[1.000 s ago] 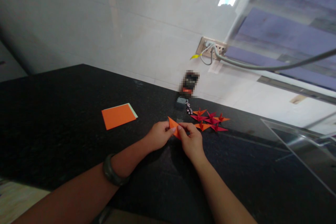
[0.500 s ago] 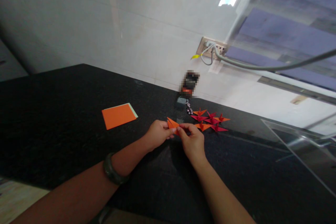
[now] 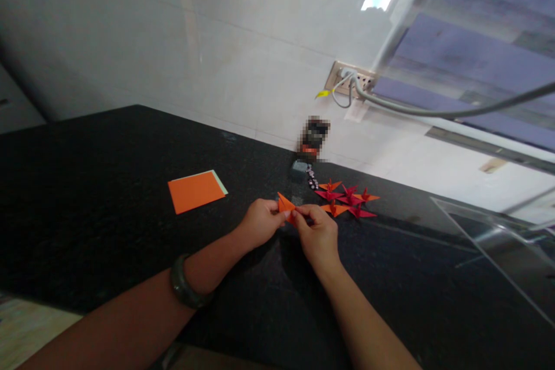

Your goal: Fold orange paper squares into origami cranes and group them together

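Between my hands is a small piece of folded orange origami paper (image 3: pixel 285 204), its pointed tip facing up and away from me. My left hand (image 3: pixel 261 222) pinches its left side with thumb and fingers. My right hand (image 3: pixel 318 233) grips the right side, thumb pressed on the near face. The lower part of the paper is partly covered by my fingers. Just beyond my right hand lie several folded paper cranes (image 3: pixel 350 199), some orange and some dark red, grouped close together.
Left of my hands, an orange sheet stack (image 3: pixel 197 192) with a pale green edge lies on the black countertop (image 3: pixel 108 185). A phone-like object (image 3: pixel 314 137), pixelated, leans at the wall with a patterned strap. A clear panel (image 3: pixel 498 243) stands right; a cable (image 3: pixel 433 111) runs from the wall socket (image 3: pixel 336 76).
My left hand's fingers and the folded paper have shifted very slightly, both hands still pinching it. The other things stay where they were.
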A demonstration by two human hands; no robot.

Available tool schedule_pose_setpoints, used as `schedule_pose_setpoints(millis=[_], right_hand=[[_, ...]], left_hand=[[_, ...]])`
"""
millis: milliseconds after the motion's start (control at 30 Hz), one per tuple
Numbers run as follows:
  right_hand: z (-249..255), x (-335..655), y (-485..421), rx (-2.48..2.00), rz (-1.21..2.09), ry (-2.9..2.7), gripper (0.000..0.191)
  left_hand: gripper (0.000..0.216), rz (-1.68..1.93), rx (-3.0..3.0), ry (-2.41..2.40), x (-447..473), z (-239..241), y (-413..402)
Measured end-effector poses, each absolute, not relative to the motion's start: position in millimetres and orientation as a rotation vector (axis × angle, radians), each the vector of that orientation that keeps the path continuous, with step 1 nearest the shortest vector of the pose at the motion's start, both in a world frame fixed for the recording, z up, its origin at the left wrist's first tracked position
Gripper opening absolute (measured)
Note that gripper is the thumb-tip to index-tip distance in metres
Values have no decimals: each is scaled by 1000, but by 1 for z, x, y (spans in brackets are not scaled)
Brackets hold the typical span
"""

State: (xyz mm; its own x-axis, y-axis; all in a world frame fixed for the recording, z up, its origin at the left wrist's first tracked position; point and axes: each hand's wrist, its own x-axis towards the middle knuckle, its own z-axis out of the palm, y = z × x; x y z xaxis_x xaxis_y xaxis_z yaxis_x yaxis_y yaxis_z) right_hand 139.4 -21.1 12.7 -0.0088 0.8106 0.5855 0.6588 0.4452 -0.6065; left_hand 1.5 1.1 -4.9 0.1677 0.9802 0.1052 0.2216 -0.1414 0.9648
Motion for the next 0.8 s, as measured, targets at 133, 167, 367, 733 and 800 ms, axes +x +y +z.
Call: schedule_pose_setpoints(millis=[133,167,367,733,800], right_hand=[[12,139,-21,-1232,223,-1749,12],[12,139,-21,-1226,231,-1751,12],[13,138,-20,-1320,264,-1755,10],[16,144,-18,-1349,180,-1922,13],[17,143,-19,-1373,124,-1938,13]], left_hand=[[26,1058,1568,1236,2,-3,1],[26,1055,1569,1245,2,-2,1],[27,1047,1585,1222,1,-4,1],[22,994,1539,1155,4,-2,0],[21,983,1542,1166,4,0,-2]])
